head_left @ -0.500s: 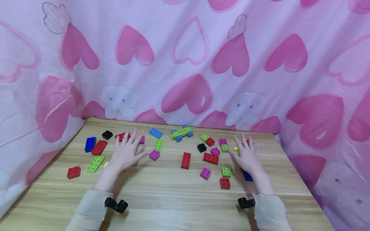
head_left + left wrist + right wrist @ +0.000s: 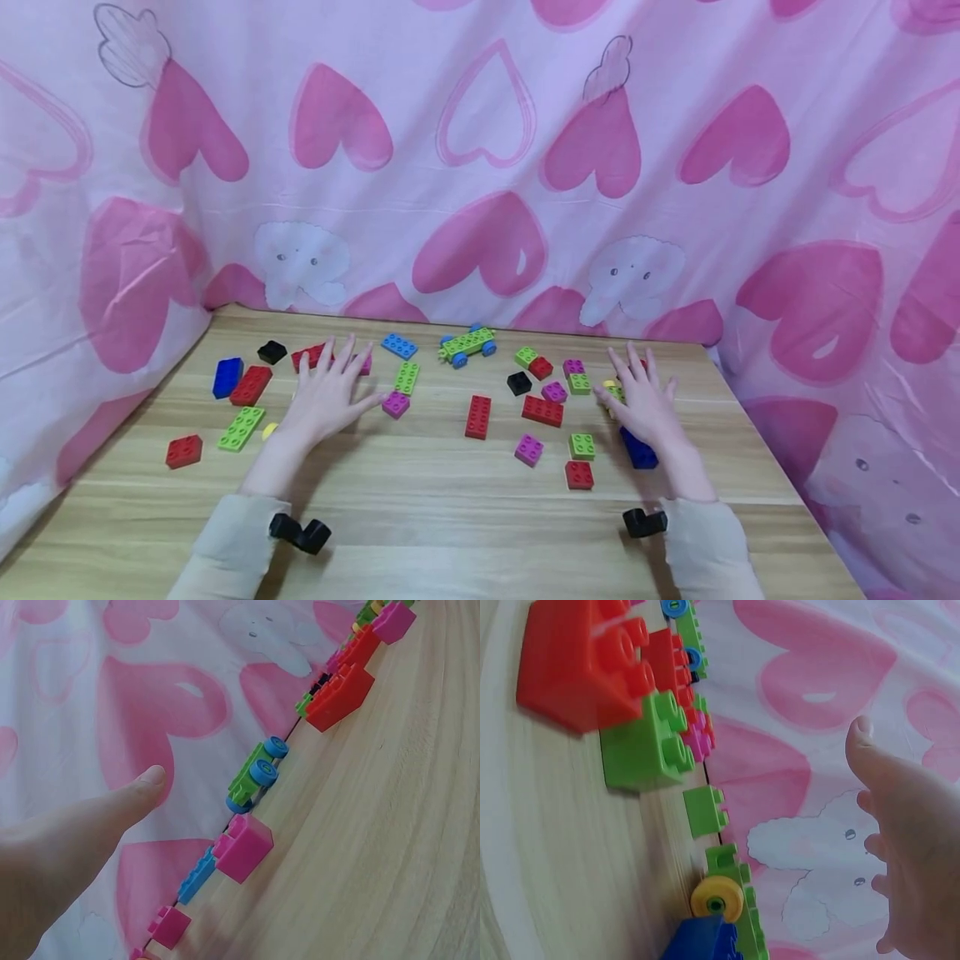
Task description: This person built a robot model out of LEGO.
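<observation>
My left hand [image 2: 322, 396] is held over the left group of building bricks with its fingers spread, holding nothing. Partly behind its fingertips lie a red brick [image 2: 306, 358] and a magenta brick [image 2: 365, 365]; another magenta brick [image 2: 396, 405] sits by the thumb. On the right, my right hand [image 2: 643, 404] hovers with fingers apart, also holding nothing. It partly covers a dark blue brick [image 2: 639, 450] and a green wheeled piece with yellow wheels [image 2: 717, 896]. Both wrist views show a gap between the hand and the bricks.
At the back stands a green wheeled base [image 2: 468, 344] with blue wheels. Red bricks [image 2: 477, 417], green bricks [image 2: 582, 447] and black bricks [image 2: 519, 383] are scattered across the wooden table [image 2: 450, 533]. A pink heart-patterned curtain [image 2: 345, 233] rises along the back and sides.
The head view has shifted slightly, so the bricks appear a little further left. More of the dark blue brick shows beside my right hand. Both hands stay spread.
</observation>
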The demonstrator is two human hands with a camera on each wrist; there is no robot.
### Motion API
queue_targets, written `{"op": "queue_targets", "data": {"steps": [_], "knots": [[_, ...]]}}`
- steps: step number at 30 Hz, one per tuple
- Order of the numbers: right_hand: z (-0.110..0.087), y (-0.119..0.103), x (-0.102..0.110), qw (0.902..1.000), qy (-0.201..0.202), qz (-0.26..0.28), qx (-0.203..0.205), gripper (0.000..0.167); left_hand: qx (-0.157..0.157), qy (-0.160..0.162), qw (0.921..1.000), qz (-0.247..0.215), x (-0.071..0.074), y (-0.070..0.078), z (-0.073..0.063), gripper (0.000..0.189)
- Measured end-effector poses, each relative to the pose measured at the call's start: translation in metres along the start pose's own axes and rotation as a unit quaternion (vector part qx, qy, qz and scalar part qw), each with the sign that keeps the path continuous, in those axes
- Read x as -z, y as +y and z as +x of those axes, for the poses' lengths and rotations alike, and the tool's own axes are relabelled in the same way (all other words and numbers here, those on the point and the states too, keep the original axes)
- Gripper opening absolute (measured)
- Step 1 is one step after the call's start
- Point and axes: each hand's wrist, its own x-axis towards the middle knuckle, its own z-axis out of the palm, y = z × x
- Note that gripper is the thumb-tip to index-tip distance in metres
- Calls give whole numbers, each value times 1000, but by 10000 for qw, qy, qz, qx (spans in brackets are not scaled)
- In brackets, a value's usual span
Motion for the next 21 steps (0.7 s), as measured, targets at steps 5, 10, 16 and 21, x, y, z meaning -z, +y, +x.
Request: {"op": "queue_targets", "data": {"steps": [5,10,16,21], "knots": [[0,6,2,10000,46,-53,17,81,-24,16,10000,44,1,1,0,90],[-1,10,5,10000,-18,-70,16,82,-67,47,10000,-18,1,3,1,90],[1,14,6,10000,-60,-53,9,83,-102,79,9999,-18,4,5,4,90],[4,19,7,9999,-102,12,-10,82,-166,91,9998,-25,7,6,5,91]]}}
